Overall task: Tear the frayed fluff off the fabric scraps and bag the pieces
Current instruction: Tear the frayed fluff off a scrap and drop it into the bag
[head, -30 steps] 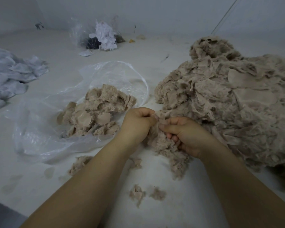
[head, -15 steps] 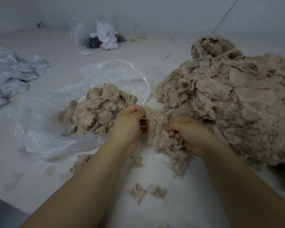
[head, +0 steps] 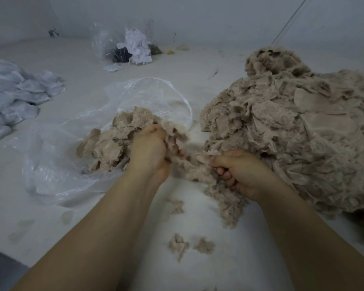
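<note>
A big heap of beige fabric scraps [head: 298, 131] fills the right side of the white surface. A clear plastic bag [head: 57, 164] lies open at centre left, with a smaller mound of beige pieces [head: 111, 143] in it. My left hand [head: 149, 150] is closed on a beige scrap at the bag's mouth. My right hand [head: 242, 171] grips a frayed clump of fluff [head: 225, 198] that hangs below it. A thin strand of fabric stretches between both hands.
Small fluff bits [head: 189, 246] lie on the surface near me. A pile of white fabric pieces [head: 15, 95] sits at the far left. Another clear bag with white and dark scraps [head: 132, 47] stands at the back by the wall.
My hands were together on one clump. The left hand has since pulled away to the left and up to the bag's mouth with a torn piece, while the right stays holding the fluff.
</note>
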A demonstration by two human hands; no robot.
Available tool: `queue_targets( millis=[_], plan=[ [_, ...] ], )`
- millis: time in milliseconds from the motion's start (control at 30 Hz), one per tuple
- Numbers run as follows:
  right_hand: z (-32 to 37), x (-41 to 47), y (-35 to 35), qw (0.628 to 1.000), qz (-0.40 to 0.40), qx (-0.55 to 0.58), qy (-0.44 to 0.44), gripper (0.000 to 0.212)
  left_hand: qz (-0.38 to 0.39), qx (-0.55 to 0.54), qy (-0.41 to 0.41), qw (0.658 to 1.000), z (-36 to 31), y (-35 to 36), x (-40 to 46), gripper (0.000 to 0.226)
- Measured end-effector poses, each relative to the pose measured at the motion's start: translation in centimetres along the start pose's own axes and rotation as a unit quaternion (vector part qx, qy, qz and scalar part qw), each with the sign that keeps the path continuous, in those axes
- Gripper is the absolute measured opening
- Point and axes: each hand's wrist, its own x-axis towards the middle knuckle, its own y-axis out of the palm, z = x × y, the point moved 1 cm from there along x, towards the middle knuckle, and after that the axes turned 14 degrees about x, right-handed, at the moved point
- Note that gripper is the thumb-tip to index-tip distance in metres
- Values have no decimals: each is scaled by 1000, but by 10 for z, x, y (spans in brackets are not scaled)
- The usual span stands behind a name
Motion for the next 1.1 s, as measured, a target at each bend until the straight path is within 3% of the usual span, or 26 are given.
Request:
queue_targets(
  millis=[200, 333, 400, 467, 733, 867, 1000, 1100],
  plan=[
    [-1, 1, -2, 999, 30, -8, -12, 44, 59, 130, -24, 989, 18, 18, -9, 25],
    [3, 0, 0, 998, 66, 12, -13, 16, 62, 165, -12, 984, 26, 29, -8, 24],
    [0, 0, -1, 998, 64, -15, -26, 28, 64, 172, -15, 983, 27, 33, -9, 22],
    [-3, 0, 0, 996, 55, -37, -52, 20, 59, 163, -22, 985, 25, 34, -7, 22],
    [-4, 2, 0, 999, 35, 3, -36, 27, -15, 156, -7, 988, 24, 20, -1, 30],
    [-3, 4, 0, 998, 16, 53, -18, 45, -52, 211, 3, 976, 28, 14, 2, 30],
    [-1, 3, -1, 996, 5, 90, -5, 38, -67, 283, 31, 956, 29, 9, 0, 30],
    [0, 2, -2, 995, -8, 99, 1, 34, -60, 383, 80, 918, 28, 7, 2, 25]
  ],
)
